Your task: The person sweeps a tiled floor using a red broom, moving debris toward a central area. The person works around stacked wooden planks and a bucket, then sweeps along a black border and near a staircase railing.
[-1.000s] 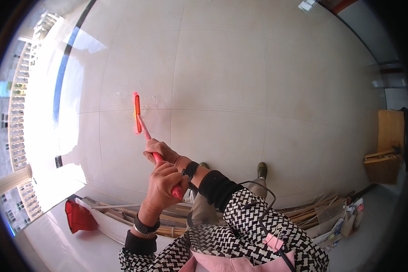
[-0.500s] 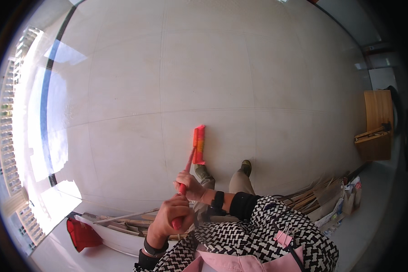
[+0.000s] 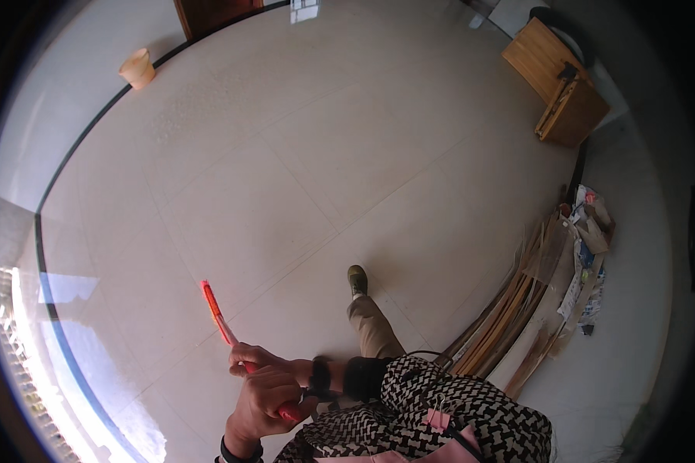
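The view is turning since half a second ago: the wooden furniture [image 3: 544, 58] is now sitting at the upper right instead of the right edge, and a pale bucket [image 3: 137, 71] is appearing at the upper left. The pile of wood strips [image 3: 510, 309] is now running up the lower right. One green shoe [image 3: 356, 279] is showing near the centre, where two were showing before.

The red broom [image 3: 214, 310] is lying farther left in the frame; its head, then just beside a shoe, is now pointing up and left in the lower left part, well apart from the shoe. Whether its bristles are touching the floor [image 3: 301, 177], I cannot tell.

Both hands are gripping the broom's handle. The left hand [image 3: 264, 403] is closing firmly around the end nearest the body, with the red tip sticking out at its right. The right hand [image 3: 259, 359] is wrapping its fingers around the handle just above, nearer the head.
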{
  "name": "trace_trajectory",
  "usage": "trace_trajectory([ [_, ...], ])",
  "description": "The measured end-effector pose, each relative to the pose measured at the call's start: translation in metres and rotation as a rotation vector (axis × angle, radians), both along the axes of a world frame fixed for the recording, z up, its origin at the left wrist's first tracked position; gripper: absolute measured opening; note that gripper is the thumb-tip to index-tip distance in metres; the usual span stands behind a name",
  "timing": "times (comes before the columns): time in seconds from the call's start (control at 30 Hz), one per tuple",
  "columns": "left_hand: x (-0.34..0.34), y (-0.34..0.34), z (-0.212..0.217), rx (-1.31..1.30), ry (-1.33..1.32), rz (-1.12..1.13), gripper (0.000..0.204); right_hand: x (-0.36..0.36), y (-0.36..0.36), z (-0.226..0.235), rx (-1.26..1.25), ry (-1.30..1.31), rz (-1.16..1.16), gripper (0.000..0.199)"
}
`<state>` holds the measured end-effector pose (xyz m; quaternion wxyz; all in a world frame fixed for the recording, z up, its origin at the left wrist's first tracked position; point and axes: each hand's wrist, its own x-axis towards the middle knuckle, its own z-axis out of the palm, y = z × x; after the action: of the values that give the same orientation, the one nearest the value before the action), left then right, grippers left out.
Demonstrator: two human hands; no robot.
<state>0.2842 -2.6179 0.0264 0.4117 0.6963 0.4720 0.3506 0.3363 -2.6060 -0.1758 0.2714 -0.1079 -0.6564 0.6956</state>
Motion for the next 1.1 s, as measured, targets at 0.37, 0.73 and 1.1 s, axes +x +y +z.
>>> trace_trajectory([
  [0.37, 0.229, 0.317, -0.106, 0.313, -0.387, -0.264, 0.023, 0.336, 0.353, -0.024, 0.444, -0.565, -0.728, 0.024],
  [0.73, 0.219, 0.428, -0.158, -0.013, -0.363, 0.072, 0.018, 0.304, 0.463, -0.148, 0.426, -0.613, -0.503, 0.022],
  [1.1, 0.224, 0.450, -0.076, 0.015, 0.103, -0.144, 0.013, 0.204, 0.406, -0.051, -0.218, 0.448, -0.604, 0.021],
])
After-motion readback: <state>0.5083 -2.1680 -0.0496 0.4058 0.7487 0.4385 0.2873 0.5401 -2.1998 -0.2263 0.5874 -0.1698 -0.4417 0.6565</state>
